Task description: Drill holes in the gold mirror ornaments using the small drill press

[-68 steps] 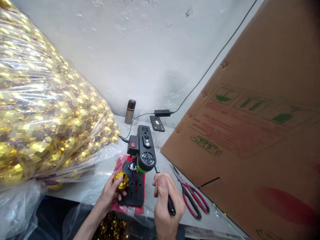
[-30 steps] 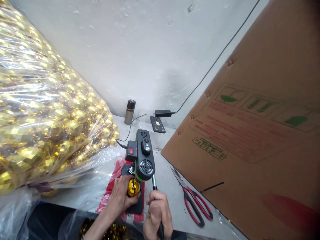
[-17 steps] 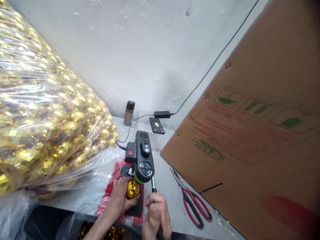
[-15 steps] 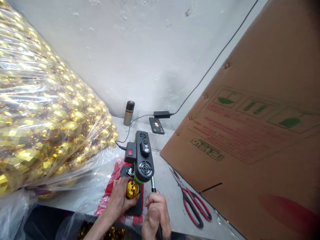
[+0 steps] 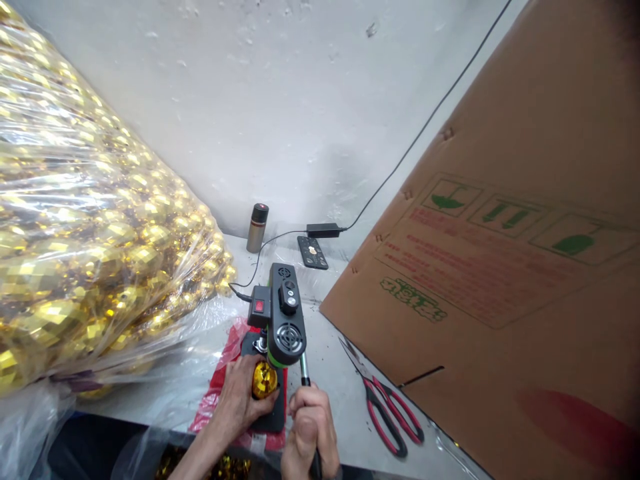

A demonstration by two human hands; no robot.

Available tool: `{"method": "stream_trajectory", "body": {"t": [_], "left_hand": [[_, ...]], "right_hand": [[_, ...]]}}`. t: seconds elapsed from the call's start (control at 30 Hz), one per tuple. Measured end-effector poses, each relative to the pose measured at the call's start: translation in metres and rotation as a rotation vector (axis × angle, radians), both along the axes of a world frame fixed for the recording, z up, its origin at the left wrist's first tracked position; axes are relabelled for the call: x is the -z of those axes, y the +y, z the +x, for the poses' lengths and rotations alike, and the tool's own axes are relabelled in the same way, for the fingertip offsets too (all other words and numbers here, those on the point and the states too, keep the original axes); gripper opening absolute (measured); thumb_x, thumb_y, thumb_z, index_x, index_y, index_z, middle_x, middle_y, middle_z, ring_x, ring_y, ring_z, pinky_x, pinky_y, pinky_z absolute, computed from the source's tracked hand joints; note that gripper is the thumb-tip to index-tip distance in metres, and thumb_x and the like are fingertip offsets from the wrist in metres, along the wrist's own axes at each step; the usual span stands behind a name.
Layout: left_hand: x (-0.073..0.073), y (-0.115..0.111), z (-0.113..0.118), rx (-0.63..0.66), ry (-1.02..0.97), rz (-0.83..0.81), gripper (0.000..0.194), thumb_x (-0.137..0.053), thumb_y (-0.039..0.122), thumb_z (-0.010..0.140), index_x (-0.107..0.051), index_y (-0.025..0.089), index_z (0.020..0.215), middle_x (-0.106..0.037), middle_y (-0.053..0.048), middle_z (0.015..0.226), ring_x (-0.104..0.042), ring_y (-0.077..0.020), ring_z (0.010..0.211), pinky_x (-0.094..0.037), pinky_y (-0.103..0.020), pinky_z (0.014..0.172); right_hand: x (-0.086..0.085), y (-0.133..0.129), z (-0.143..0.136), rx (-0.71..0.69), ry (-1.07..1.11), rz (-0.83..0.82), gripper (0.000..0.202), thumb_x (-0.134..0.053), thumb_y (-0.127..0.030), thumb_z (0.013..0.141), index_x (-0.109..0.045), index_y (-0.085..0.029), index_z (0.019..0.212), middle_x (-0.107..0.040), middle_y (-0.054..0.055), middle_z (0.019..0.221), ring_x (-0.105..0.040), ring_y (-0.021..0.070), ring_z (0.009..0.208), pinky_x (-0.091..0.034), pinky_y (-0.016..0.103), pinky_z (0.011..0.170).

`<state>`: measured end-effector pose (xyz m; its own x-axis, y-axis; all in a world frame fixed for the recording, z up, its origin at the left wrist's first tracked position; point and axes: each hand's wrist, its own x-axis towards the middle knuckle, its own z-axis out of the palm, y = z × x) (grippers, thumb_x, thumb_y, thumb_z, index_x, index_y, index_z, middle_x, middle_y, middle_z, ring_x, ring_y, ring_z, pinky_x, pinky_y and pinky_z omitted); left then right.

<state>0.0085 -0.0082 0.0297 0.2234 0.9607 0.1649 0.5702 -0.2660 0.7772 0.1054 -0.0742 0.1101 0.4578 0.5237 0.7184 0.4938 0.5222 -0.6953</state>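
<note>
My left hand [image 5: 240,393] is closed round a gold faceted ball [image 5: 264,380], holding it above the black base [image 5: 273,420] of a small bench drill press [image 5: 286,313]. The ball sits just below the machine's black and green head; the tool tip is hidden under that head. In my right hand [image 5: 311,430] is the lever handle [image 5: 305,370] at the machine's right side, its black grip partly covered by my fingers. Red plastic sheeting [image 5: 210,400] lies beneath the base.
Scissors [image 5: 385,407] lie right of my right hand. A big cardboard box [image 5: 480,267] leans in on the right. At left bulges a clear bag of gold balls [image 5: 100,253]. Behind the machine are a bottle [image 5: 257,228], a phone [image 5: 313,252] and a power adapter [image 5: 323,231] with its cord.
The hands, ball and lever hold nearly the same positions. Only a slight shift of the camera view shows.
</note>
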Motion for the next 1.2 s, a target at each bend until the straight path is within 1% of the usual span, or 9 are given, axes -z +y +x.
{"method": "stream_trajectory", "body": {"t": [0.17, 0.43, 0.53, 0.7, 0.83, 0.93, 1.03, 1.13, 1.2], "left_hand": [[0.003, 0.0, 0.0, -0.011, -0.01, 0.007, 0.03, -0.078, 0.041, 0.074, -0.069, 0.024, 0.097, -0.074, -0.008, 0.09, -0.068, -0.0349, 0.091, -0.05, -0.048, 0.087], [-0.006, 0.0, 0.0, 0.007, -0.012, -0.036, 0.032, -0.079, 0.039, 0.073, -0.069, 0.023, 0.098, -0.076, -0.01, 0.093, -0.07, -0.0365, 0.093, -0.051, -0.05, 0.089], [-0.003, 0.0, 0.001, -0.01, -0.015, -0.005, 0.034, -0.08, 0.038, 0.073, -0.069, 0.022, 0.101, -0.076, -0.01, 0.095, -0.07, -0.0364, 0.093, -0.051, -0.049, 0.089], [0.005, -0.001, 0.001, -0.014, 0.007, 0.022, 0.036, -0.079, 0.037, 0.074, -0.07, 0.02, 0.105, -0.076, -0.012, 0.099, -0.07, -0.0365, 0.095, -0.053, -0.049, 0.088], [0.003, 0.0, 0.0, -0.007, 0.025, 0.018, 0.037, -0.079, 0.033, 0.073, -0.07, 0.018, 0.106, -0.076, -0.013, 0.1, -0.07, -0.0369, 0.096, -0.054, -0.051, 0.088], [0.0, 0.001, 0.002, -0.01, 0.012, 0.013, 0.041, -0.079, 0.032, 0.073, -0.071, 0.017, 0.11, -0.077, -0.014, 0.101, -0.071, -0.0373, 0.098, -0.055, -0.054, 0.091], [0.005, -0.006, 0.001, -0.02, -0.008, 0.025, 0.049, -0.08, 0.027, 0.07, -0.071, 0.017, 0.117, -0.078, -0.014, 0.107, -0.073, -0.0371, 0.101, -0.057, -0.053, 0.092], [0.024, -0.021, -0.015, 0.028, -0.009, 0.056, 0.059, -0.081, 0.022, 0.071, -0.069, 0.02, 0.128, -0.077, -0.015, 0.119, -0.072, -0.0362, 0.109, -0.059, -0.05, 0.094], [0.04, -0.032, -0.035, 0.113, 0.023, 0.099, 0.065, -0.084, 0.026, 0.073, -0.066, 0.024, 0.135, -0.077, -0.014, 0.125, -0.072, -0.0355, 0.113, -0.059, -0.049, 0.098]], "right_hand": [[-0.001, 0.002, -0.002, 0.014, 0.004, 0.011, 0.04, -0.038, -0.03, 0.112, -0.048, -0.023, 0.074, -0.057, -0.006, 0.073, -0.055, 0.0105, 0.066, -0.049, 0.034, 0.096], [0.005, 0.008, 0.002, 0.033, -0.024, 0.064, 0.04, -0.038, -0.03, 0.112, -0.048, -0.024, 0.073, -0.055, -0.006, 0.071, -0.053, 0.0107, 0.063, -0.048, 0.033, 0.096], [0.016, 0.011, 0.004, 0.017, -0.099, 0.14, 0.039, -0.038, -0.027, 0.111, -0.05, -0.024, 0.074, -0.055, -0.007, 0.069, -0.053, 0.0106, 0.061, -0.048, 0.03, 0.094], [0.048, 0.016, 0.007, 0.062, -0.138, 0.134, 0.036, -0.035, -0.02, 0.11, -0.049, -0.023, 0.077, -0.06, -0.005, 0.076, -0.06, 0.0109, 0.066, -0.048, 0.032, 0.1], [0.055, 0.019, 0.019, 0.006, -0.321, 0.196, 0.037, -0.041, -0.03, 0.111, -0.055, -0.023, 0.078, -0.065, -0.005, 0.075, -0.065, 0.0095, 0.067, -0.051, 0.026, 0.09], [0.03, 0.014, 0.02, 0.004, -0.298, 0.158, 0.039, -0.041, -0.03, 0.111, -0.055, -0.023, 0.076, -0.063, -0.004, 0.073, -0.062, 0.01, 0.065, -0.051, 0.026, 0.082], [-0.016, 0.007, 0.011, -0.016, -0.024, -0.007, 0.039, -0.045, -0.026, 0.109, -0.051, -0.022, 0.071, -0.058, -0.003, 0.073, -0.054, 0.01, 0.062, -0.041, 0.025, 0.06], [-0.061, 0.005, 0.001, -0.008, 0.111, -0.101, 0.038, -0.049, -0.034, 0.108, -0.057, -0.022, 0.073, -0.055, -0.003, 0.068, -0.049, 0.0104, 0.059, -0.036, 0.026, 0.058], [-0.077, 0.006, -0.004, 0.0, 0.156, -0.11, 0.042, -0.051, -0.038, 0.107, -0.056, -0.022, 0.069, -0.051, -0.004, 0.064, -0.044, 0.0102, 0.055, -0.032, 0.028, 0.056]]}}
